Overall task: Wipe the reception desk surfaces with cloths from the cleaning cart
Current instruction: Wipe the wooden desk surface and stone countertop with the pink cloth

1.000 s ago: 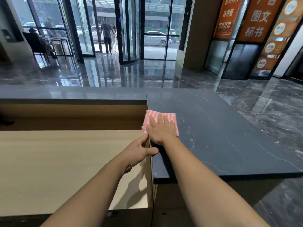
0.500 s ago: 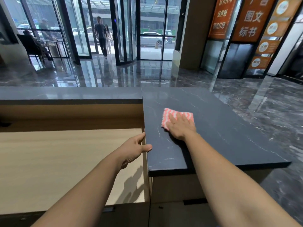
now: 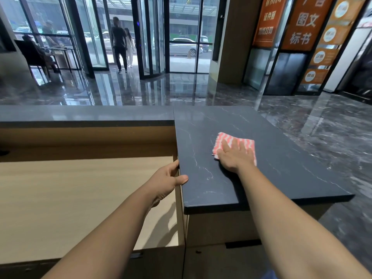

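A pink-and-white striped cloth (image 3: 225, 138) lies flat on the dark marble countertop (image 3: 281, 168) of the reception desk. My right hand (image 3: 235, 156) presses down on it with straight, spread fingers and covers its near half. My left hand (image 3: 166, 181) grips the countertop's left edge, thumb on top and fingers against the side. Left of that edge, lower down, lies the light wooden desk surface (image 3: 70, 198).
A raised dark ledge (image 3: 86, 115) runs along the far side of the wooden desk. Beyond it are a glossy marble lobby floor (image 3: 141, 91), glass doors with two people (image 3: 120, 43) walking in, and orange signs (image 3: 304, 23) at the right. The countertop's near edge (image 3: 261, 202) overhangs the cabinet.
My right hand has slid the cloth to the right across the dark countertop, away from its left edge. My left hand has stayed at that edge.
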{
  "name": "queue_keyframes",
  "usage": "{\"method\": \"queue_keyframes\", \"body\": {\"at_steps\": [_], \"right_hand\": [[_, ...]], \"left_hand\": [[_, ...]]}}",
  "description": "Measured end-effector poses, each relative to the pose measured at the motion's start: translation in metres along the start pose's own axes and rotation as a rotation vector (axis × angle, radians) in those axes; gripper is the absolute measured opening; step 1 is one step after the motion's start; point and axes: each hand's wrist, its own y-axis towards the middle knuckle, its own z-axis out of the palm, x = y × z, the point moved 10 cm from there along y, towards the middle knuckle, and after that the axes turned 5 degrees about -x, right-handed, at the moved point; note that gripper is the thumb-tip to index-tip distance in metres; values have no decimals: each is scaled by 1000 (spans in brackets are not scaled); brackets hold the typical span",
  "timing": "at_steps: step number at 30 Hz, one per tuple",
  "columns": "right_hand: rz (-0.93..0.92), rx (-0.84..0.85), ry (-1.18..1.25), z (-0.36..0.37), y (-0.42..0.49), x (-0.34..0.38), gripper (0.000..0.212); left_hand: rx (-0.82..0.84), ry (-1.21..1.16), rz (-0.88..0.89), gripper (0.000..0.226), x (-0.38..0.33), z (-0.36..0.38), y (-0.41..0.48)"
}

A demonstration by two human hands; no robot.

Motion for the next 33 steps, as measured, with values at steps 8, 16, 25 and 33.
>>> {"method": "queue_keyframes", "body": {"at_steps": [8,16,25,33], "right_hand": [[-267,-13,-23,25,-46,119,56],[-399,19,-24,28,-55,134,56],[-212,46,-26,5,-27,12,56],[-82,48,-31,-8,-21,-53,57]], "left_hand": [[-71,10,74,67,-1,-8,-15],[-134,106,83,82,-6,-11,-28],[-248,5,-82,88,-9,6,-41],[-289,-49,-115,84,-4,21,-57]]}}
